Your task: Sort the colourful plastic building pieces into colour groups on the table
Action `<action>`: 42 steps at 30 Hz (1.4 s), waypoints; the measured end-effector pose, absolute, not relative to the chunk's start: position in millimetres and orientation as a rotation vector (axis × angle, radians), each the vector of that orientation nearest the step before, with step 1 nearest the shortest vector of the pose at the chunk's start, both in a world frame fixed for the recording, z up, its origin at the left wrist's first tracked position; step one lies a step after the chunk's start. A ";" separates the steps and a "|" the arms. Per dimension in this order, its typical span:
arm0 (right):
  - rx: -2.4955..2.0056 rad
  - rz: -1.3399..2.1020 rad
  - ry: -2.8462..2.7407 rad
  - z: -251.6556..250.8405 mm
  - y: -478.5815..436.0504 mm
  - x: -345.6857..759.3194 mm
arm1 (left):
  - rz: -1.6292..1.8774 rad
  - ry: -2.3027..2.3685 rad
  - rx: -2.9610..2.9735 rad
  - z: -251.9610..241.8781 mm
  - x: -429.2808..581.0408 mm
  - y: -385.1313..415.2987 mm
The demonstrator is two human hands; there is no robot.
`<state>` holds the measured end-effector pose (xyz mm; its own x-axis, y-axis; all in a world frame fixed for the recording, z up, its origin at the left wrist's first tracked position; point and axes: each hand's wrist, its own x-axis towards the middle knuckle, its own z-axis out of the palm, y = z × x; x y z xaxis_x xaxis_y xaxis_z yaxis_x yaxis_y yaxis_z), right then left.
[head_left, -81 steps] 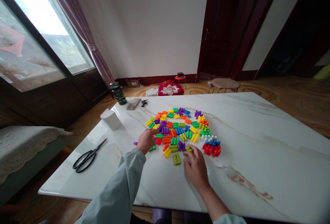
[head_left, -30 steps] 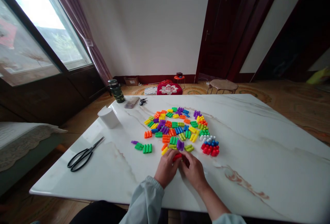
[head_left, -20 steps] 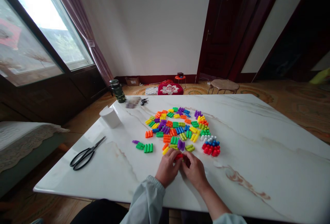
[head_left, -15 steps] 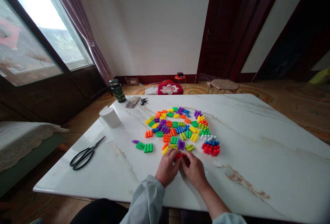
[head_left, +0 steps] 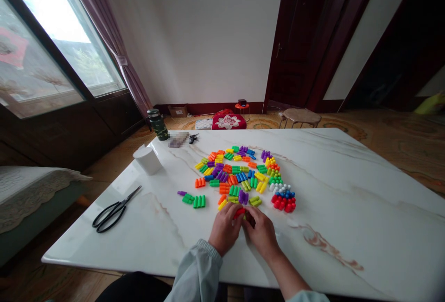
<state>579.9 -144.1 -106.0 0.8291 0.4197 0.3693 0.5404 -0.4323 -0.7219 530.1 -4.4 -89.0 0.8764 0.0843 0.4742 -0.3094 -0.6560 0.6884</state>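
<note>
Near the front of the table, my left hand (head_left: pixel 224 228) is closed around a red plastic building piece (head_left: pixel 239 212), pinching it between thumb and fingers. My right hand (head_left: pixel 263 232) meets it from the other side, its bent fingers closed at the piece's right end, where a bit of yellow-green shows. The fingers partly cover what is held. Just beyond the hands lie many coloured tube-shaped pieces, among them a purple block (head_left: pixel 243 196) and a yellow-green one (head_left: pixel 255 201). To the right, red knobbed pieces (head_left: pixel 284 203) end a curved row of joined pieces.
Green pieces (head_left: pixel 199 201) lie apart on the left. Black-handled scissors (head_left: pixel 116 210), a white paper roll (head_left: pixel 147 160), a camouflage flask (head_left: pixel 158 125) and keys (head_left: pixel 193 138) rest on the left side of the marble-patterned table (head_left: pixel 347 209). Beyond its far edge stands a round stool (head_left: pixel 301 116).
Both hands stay together at the same spot with the red piece between them, the fingers shifting only slightly. The view has tilted a little; the other pieces lie as before.
</note>
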 end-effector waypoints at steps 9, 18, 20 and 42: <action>-2.134 -0.133 -0.671 -111.2 -143.0 580.4 | 1.014 0.340 2.399 -91.0 534.2 11.9; -2.127 -0.142 -0.655 -108.7 -142.2 580.8 | 0.849 0.329 2.691 -83.0 572.9 31.6; -2.120 -0.139 -0.649 -108.9 -142.1 580.7 | 0.806 0.304 2.730 -84.9 587.8 38.0; -2.112 -0.144 -0.648 -108.8 -142.0 579.6 | 0.959 0.289 2.658 -89.2 593.3 36.9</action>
